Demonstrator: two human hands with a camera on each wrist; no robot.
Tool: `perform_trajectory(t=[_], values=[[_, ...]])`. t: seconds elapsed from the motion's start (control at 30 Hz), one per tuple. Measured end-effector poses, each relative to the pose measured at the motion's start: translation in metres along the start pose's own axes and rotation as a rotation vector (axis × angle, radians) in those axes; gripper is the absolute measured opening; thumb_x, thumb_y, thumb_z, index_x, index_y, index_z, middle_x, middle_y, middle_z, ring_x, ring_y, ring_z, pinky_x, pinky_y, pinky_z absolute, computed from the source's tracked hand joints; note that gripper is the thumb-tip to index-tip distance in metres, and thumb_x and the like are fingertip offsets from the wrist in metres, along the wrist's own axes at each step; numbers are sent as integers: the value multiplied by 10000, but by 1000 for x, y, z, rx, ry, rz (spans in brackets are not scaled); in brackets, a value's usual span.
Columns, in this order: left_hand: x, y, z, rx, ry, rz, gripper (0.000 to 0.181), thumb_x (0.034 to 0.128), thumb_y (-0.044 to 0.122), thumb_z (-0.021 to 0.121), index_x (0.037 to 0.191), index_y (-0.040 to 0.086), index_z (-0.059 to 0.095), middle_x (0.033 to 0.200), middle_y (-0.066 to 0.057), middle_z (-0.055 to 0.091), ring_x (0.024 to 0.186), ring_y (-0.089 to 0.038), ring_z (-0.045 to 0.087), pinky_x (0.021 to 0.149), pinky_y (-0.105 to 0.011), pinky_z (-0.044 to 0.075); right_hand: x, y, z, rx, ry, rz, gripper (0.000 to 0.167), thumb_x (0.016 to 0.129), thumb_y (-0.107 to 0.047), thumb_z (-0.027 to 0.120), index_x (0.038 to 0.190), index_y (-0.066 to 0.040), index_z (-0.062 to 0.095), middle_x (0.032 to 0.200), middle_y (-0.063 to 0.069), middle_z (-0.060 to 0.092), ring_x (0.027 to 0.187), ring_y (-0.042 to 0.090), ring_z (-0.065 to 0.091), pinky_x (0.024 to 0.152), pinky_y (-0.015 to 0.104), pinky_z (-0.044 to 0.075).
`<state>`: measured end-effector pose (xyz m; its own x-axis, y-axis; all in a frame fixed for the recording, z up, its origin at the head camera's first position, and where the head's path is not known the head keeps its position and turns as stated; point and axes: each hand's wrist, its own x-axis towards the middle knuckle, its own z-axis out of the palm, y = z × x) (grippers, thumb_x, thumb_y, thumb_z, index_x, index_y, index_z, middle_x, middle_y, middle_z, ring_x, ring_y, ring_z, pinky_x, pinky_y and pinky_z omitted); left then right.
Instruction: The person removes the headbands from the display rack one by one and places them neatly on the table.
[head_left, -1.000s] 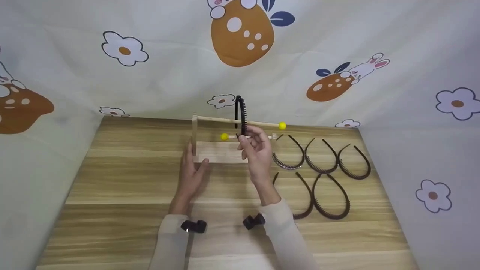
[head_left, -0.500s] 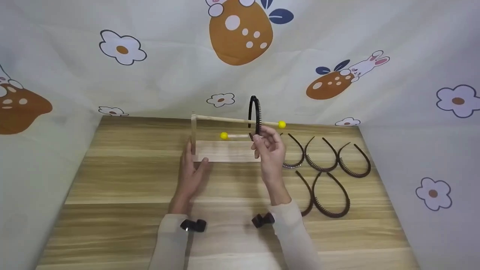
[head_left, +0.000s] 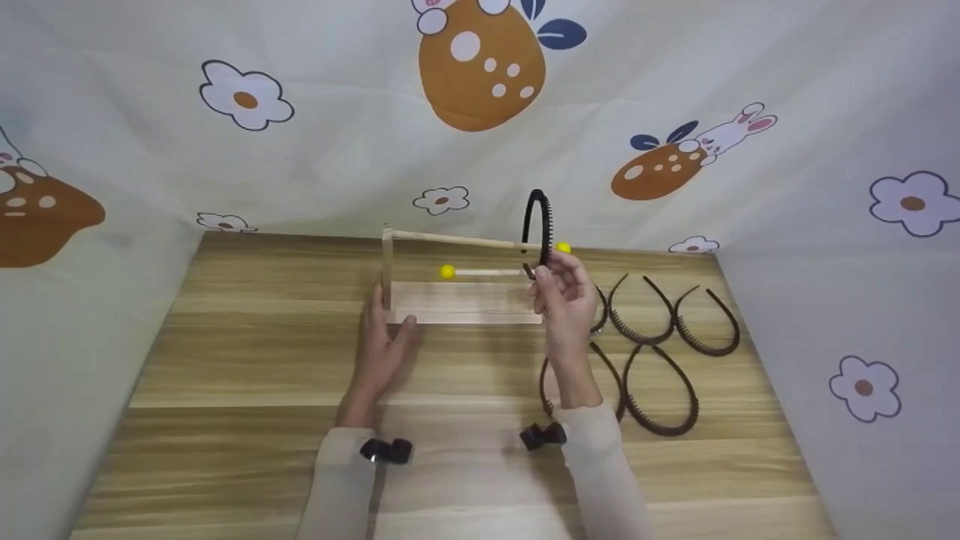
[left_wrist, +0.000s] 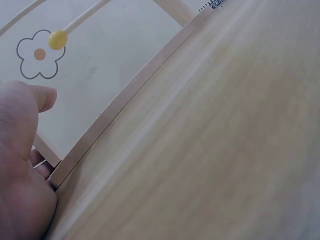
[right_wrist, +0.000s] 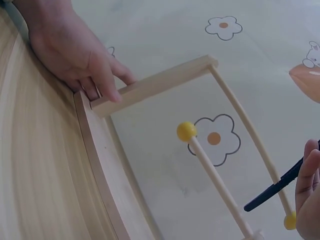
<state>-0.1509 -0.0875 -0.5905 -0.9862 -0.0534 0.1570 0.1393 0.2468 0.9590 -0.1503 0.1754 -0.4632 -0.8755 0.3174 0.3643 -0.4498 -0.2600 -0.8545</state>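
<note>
In the head view a wooden stand (head_left: 465, 302) has a flat base, a left upright and a long upper rod (head_left: 465, 240) tipped with a yellow ball (head_left: 564, 247). My left hand (head_left: 381, 349) holds its left end, thumb in front and fingers by the upright (right_wrist: 160, 84). My right hand (head_left: 568, 304) pinches a black toothed headband (head_left: 547, 225) near its lower part. The headband stands upright around the upper rod, close to the ball. A shorter rod (head_left: 484, 272) with a yellow ball (right_wrist: 186, 131) points left below; its right end is partly hidden.
Several dark headbands lie on the wood-grain table (head_left: 247, 405) at the right, among them one at the back (head_left: 641, 311) and one nearer (head_left: 661, 390). My right forearm covers part of another headband (head_left: 607, 375). A printed cloth (head_left: 322, 165) hangs behind.
My right hand has moved to the right along the upper rod with the headband, from its middle to near the ball end. My left hand and the stand have stayed put.
</note>
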Motion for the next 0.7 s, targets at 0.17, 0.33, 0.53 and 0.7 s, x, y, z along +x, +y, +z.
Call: perform_trajectory(t=[0.17,0.33,0.53,0.7], values=[[1,0,0,-3,-5,-8,855,1126,249,651,1794,158,125,1831,-205,162,1665,-448,216,1350,-681,154,5,-3,-9,-2,29,-29,209,996,54,691,1180,-35,736,967,68,728,656,131,610,485,184,441],[0,1,-1,-4,-18,-24,853,1139,255,634,1797,170,98,1840,-186,137,1678,-442,174,1344,-701,141,9,-6,-19,-14,39,-45,201,1001,40,690,1179,-40,734,981,101,729,658,154,604,491,190,445],[1,1,0,10,-12,-18,855,1141,245,635,1797,164,93,1836,-193,145,1671,-452,186,1335,-716,161,14,-9,-29,11,57,-59,202,1003,51,679,1166,-51,741,972,109,732,662,140,602,484,170,442],[1,0,0,9,-9,-10,858,1136,227,639,1796,152,95,1839,-183,145,1669,-440,200,1343,-695,167,16,-10,-33,18,81,-68,213,999,78,665,1150,-51,743,956,68,737,648,123,594,477,165,439]])
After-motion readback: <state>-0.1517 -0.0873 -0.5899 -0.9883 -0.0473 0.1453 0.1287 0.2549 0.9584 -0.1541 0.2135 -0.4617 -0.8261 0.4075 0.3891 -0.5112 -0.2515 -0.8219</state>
